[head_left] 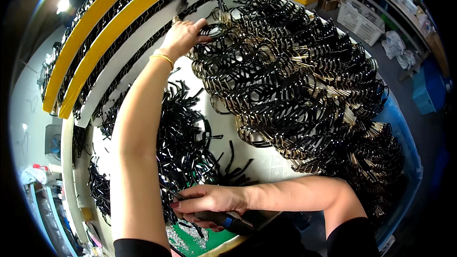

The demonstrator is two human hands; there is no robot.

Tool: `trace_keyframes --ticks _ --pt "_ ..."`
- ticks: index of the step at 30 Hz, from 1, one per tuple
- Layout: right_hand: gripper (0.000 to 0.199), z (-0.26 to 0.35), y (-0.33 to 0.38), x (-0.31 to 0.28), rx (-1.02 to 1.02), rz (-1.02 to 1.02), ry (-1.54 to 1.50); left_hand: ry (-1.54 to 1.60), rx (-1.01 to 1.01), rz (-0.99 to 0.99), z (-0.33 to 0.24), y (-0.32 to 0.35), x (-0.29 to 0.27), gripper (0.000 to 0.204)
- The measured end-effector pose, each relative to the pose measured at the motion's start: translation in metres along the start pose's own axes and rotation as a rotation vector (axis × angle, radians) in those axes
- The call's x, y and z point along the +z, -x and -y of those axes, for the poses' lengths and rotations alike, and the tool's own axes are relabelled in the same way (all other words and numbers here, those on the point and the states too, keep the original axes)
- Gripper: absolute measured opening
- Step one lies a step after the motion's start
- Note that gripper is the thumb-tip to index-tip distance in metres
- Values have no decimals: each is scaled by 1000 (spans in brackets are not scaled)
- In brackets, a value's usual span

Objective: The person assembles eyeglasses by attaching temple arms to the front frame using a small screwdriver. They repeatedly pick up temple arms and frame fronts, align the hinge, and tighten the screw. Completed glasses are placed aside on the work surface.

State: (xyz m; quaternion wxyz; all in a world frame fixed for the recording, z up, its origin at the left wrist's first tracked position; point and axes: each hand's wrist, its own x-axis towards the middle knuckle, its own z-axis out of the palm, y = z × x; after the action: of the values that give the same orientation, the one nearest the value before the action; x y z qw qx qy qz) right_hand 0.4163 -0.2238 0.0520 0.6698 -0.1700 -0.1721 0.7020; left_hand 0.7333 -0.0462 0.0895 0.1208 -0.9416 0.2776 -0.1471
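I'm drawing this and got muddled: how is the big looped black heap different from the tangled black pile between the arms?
The looped heap is bigger than the tangled pile. The looped heap has curved loops in fanned rows, with gold-coloured bits; the tangled pile is loose, messy strands. Both are black and shiny.

Two grips (186, 37) (212, 201), one hand tool (239, 226), one gold bracelet (163, 57), two long curved yellow strips (81, 29) (105, 39) and two black sleeves (140, 248) (353, 234)
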Motion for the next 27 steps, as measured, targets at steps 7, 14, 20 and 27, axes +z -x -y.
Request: trace_keyframes --ticks 7,14,20,27 --pt "24 3 2 -4 -158 -148 -149 583 -79 201 -57 4 -38 70" --pt "27 26 9 4 -331 -208 -255 588 -289 209 -34 16 -1 68" --pt "21 45 14 -22 -573 -67 -182 368 -306 -28 -52 142 -70 48" --pt "19 54 12 -29 -572 -64 -62 273 -492 302 -175 343 -150 21"
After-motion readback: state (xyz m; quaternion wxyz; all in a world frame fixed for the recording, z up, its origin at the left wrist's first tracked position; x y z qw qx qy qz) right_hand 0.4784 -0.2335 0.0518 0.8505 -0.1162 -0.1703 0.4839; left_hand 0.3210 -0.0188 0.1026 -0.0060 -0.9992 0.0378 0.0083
